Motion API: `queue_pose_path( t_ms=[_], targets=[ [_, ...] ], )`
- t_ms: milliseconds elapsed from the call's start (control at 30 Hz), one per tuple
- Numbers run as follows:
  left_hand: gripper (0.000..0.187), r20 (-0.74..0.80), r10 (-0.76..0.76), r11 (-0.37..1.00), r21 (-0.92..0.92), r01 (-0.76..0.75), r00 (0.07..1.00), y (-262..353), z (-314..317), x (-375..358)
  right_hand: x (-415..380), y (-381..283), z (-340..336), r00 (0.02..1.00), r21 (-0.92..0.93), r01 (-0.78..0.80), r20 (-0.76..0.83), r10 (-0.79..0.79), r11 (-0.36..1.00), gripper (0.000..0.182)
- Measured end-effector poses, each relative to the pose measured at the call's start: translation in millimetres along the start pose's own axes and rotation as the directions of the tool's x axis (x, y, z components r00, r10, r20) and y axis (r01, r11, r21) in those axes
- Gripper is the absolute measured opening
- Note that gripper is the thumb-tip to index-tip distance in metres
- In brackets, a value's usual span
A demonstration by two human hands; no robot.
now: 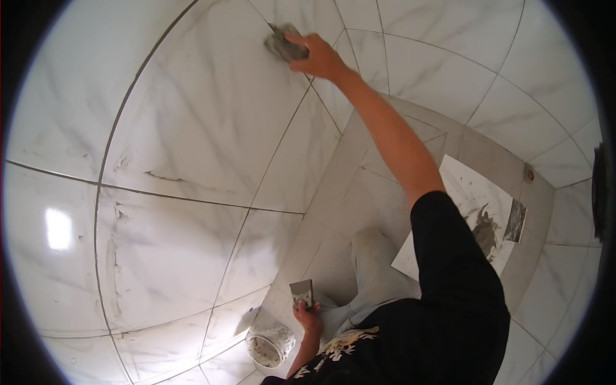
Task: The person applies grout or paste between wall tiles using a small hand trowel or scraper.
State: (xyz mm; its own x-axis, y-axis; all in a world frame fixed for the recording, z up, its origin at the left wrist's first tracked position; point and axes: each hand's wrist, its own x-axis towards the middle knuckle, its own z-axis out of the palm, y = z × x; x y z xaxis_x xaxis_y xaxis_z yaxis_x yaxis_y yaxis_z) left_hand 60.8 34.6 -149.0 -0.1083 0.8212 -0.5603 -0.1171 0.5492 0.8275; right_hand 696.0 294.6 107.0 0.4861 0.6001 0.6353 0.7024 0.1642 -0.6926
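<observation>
From the head camera, the right hand (319,56) is raised at full reach, fingers closed over the back edge of a small grey float (282,42) that it presses flat on the marble wall tile (212,109), right on a grout joint. The float looks light and stiff, likely slick with wet grout, so the back edge suits a firm grasp. Low down, the left hand (308,316) is clamped on the lower end of a scraper (301,292), its flat blade standing above the fingers — thin, rigid, smeared grey. Just below and left of that hand sits a bucket (269,346), open-topped, its inside caked with grey mix. Beyond the right arm, on the floor, lies a loose tile (462,192) carrying a grout heap (486,232).
</observation>
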Motion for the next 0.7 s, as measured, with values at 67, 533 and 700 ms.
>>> queue_pose_path(
  t_ms=[67, 533, 700],
  targets=[
    [0.036, 0.006, -0.02, 1.0, 0.02, 0.019, 1.0, 3, 4, -2, -41, 18, 10, 0.986, -0.001, -0.139, 0.096, 0.138, 0.99, 0.074],
    [0.033, 0.045, 0.032, 0.999, -0.008, -0.031, 0.998, -5, -4, 5, 37, -155, 3, 0.875, 0.373, -0.459, 0.037, 0.482, 0.806, 0.093],
    [0.032, 0.048, 0.001, 1.0, -0.012, -0.001, 0.999, -1, 0, 1, 62, -160, -48, 0.873, 0.402, -0.478, 0.118, 0.474, 0.781, 0.078]
  ],
)
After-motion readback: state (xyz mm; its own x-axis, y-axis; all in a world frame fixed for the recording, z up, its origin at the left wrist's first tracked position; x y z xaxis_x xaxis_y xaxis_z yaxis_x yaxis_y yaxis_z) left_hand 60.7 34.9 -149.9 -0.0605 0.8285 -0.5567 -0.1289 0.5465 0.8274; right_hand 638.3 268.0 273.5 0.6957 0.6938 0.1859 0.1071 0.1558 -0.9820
